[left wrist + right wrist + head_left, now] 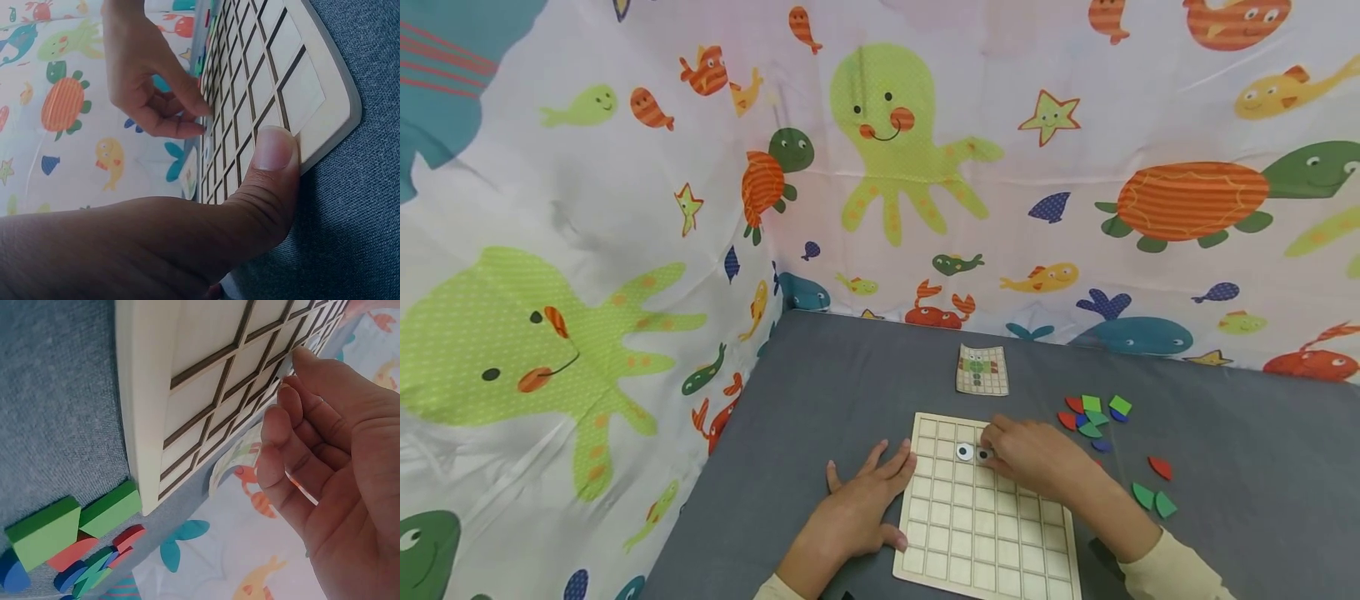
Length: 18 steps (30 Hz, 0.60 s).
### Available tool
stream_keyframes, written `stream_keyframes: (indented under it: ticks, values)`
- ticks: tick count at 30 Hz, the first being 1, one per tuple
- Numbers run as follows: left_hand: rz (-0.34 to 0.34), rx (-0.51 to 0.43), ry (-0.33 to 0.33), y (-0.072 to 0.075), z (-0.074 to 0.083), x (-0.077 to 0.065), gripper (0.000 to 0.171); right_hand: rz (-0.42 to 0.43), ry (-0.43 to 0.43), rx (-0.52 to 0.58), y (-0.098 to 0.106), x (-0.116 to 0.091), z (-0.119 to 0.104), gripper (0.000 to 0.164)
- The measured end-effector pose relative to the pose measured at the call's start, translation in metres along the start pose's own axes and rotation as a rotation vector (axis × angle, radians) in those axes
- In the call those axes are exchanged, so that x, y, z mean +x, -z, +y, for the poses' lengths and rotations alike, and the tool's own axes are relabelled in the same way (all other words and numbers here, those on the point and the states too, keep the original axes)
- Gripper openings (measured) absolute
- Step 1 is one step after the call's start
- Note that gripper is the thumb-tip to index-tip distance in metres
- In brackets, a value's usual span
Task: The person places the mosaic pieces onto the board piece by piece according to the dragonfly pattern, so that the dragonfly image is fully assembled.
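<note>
A wooden grid board (973, 546) lies on the grey cloth. My left hand (861, 505) rests along its left edge, fingers spread straight, and the thumb (275, 150) presses on the rim near a corner. One round white eye piece (965, 452) with a dark pupil sits in an upper cell. Just right of it, my right hand (1028, 454) pinches a second eye piece (983, 454) between thumb and fingertips, low over the grid. The hand partly covers this piece. In the right wrist view, the other fingers of the right hand (337, 437) are loosely curled.
Behind the board lies a small pattern card (982, 382) with a figure on a grid. To the right are scattered red, blue and green pieces (1092, 404), with green quarter pieces (1142, 496) and a red one (1160, 467) nearer. A sea-animal curtain (887, 275) hangs behind and at left.
</note>
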<state>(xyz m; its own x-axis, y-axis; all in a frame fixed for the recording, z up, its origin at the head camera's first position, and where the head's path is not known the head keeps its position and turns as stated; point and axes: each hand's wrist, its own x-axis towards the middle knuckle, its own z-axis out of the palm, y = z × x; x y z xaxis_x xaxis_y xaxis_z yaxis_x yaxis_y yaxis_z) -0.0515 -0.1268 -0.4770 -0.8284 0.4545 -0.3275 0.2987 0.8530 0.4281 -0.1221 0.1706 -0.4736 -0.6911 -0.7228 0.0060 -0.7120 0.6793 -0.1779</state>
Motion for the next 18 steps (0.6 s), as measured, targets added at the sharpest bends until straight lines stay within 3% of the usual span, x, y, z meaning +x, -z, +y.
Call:
stream_keyframes:
  ticks: [18]
  values:
    - [0.005, -0.004, -0.011, -0.002, 0.000, 0.001, 0.113, -0.053, -0.064, 0.120, 0.011, -0.016, -0.005, 0.022]
